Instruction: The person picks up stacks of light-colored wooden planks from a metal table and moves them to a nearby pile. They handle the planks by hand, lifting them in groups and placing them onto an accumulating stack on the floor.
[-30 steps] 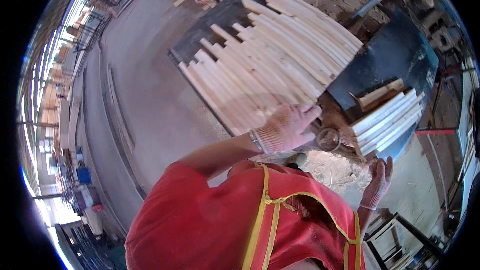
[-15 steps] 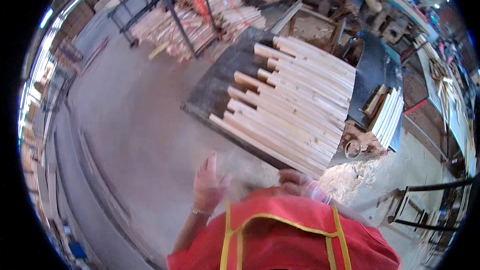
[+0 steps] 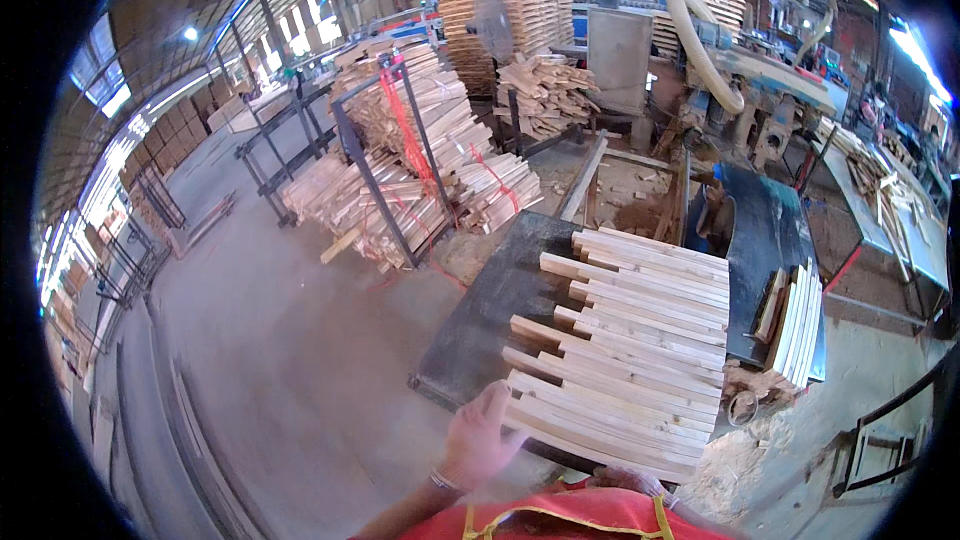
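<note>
Pale wooden strips (image 3: 630, 370) lie side by side on a black tabletop (image 3: 470, 350). Their right ends are nearly level, while the left ends are staggered. My left hand (image 3: 478, 445) is at the left end of the nearest strips, open, its fingers stretched up and the thumb apart. Whether it touches the wood I cannot tell. By the table's near edge, below the strips, is my right hand (image 3: 630, 480), partly hidden by my red apron (image 3: 570, 515); its fingers do not show clearly.
Beyond the table's far left stand bundled wood sticks (image 3: 400, 180) in a metal rack. Several strips (image 3: 795, 325) rest on a dark curved surface at the right. A ribbed hose (image 3: 700, 40) hangs over machinery. Wood shavings (image 3: 740, 470) cover the floor at right.
My view has lifted, showing more of the hall, and the table sits lower in it. The left hand has come from beside the table to the strips' left ends.
</note>
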`<state>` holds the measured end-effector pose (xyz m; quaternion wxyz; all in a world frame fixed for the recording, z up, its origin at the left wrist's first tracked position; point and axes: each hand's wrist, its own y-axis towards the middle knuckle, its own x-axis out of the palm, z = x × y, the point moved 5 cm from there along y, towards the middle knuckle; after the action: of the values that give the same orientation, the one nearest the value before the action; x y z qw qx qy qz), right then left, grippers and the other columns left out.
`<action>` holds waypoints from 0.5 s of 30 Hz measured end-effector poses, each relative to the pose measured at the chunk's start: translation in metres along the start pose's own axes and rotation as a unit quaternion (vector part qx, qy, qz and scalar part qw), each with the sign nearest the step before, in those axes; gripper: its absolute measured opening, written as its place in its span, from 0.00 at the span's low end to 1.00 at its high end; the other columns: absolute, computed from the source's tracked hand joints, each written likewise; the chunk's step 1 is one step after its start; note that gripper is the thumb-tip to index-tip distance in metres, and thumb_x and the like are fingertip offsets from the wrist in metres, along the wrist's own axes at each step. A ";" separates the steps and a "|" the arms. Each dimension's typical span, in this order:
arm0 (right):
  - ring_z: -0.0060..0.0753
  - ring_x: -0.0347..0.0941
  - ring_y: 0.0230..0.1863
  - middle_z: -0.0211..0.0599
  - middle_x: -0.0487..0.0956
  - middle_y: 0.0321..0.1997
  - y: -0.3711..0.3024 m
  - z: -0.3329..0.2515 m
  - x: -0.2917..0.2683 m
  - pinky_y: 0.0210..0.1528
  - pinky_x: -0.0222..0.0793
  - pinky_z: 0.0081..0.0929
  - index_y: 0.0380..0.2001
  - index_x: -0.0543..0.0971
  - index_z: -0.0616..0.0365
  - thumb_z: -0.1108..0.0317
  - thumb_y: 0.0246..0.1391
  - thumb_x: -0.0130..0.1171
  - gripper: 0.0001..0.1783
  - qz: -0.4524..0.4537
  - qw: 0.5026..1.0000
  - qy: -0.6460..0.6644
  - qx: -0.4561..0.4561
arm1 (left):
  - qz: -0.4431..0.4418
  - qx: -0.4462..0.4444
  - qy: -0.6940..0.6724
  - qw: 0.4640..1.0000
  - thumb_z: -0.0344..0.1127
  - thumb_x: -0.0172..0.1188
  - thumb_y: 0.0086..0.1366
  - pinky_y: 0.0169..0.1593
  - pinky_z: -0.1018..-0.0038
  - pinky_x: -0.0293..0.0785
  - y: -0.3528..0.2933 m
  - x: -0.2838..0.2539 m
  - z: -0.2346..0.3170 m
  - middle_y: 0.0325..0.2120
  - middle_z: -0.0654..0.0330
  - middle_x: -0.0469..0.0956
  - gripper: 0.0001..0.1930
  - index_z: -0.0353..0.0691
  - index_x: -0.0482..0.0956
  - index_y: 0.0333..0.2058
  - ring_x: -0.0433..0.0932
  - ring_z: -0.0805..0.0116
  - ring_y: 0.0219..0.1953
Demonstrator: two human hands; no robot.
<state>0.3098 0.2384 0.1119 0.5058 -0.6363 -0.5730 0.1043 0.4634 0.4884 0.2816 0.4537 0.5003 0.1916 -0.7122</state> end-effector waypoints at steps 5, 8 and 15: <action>0.39 0.79 0.43 0.44 0.80 0.40 0.002 -0.016 0.004 0.52 0.80 0.38 0.48 0.75 0.62 0.59 0.71 0.58 0.16 0.023 0.998 0.041 -0.042 | -0.024 0.116 0.005 0.993 0.46 0.67 0.63 0.51 0.58 0.80 0.063 0.004 -0.016 0.56 0.43 0.75 0.34 0.33 0.69 0.62 0.80 0.44 0.50; 0.39 0.78 0.43 0.43 0.80 0.39 -0.006 -0.018 -0.005 0.51 0.80 0.39 0.47 0.75 0.61 0.59 0.71 0.58 0.15 0.053 0.993 0.081 -0.062 | -0.108 0.183 -0.001 0.977 0.49 0.65 0.63 0.48 0.55 0.79 0.108 0.013 -0.006 0.51 0.46 0.77 0.31 0.34 0.73 0.58 0.80 0.44 0.46; 0.39 0.77 0.41 0.42 0.79 0.37 -0.013 0.020 0.028 0.51 0.80 0.40 0.44 0.75 0.60 0.59 0.71 0.57 0.14 0.109 0.951 0.264 -0.118 | -0.175 0.306 0.073 0.933 0.47 0.66 0.60 0.58 0.52 0.73 0.221 0.047 0.000 0.54 0.49 0.76 0.30 0.38 0.76 0.58 0.76 0.47 0.55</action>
<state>0.2966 0.2703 0.1251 0.5458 -0.7548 -0.3546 -0.0815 0.6445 0.3534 0.2803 0.1316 0.6241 0.0816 -0.7658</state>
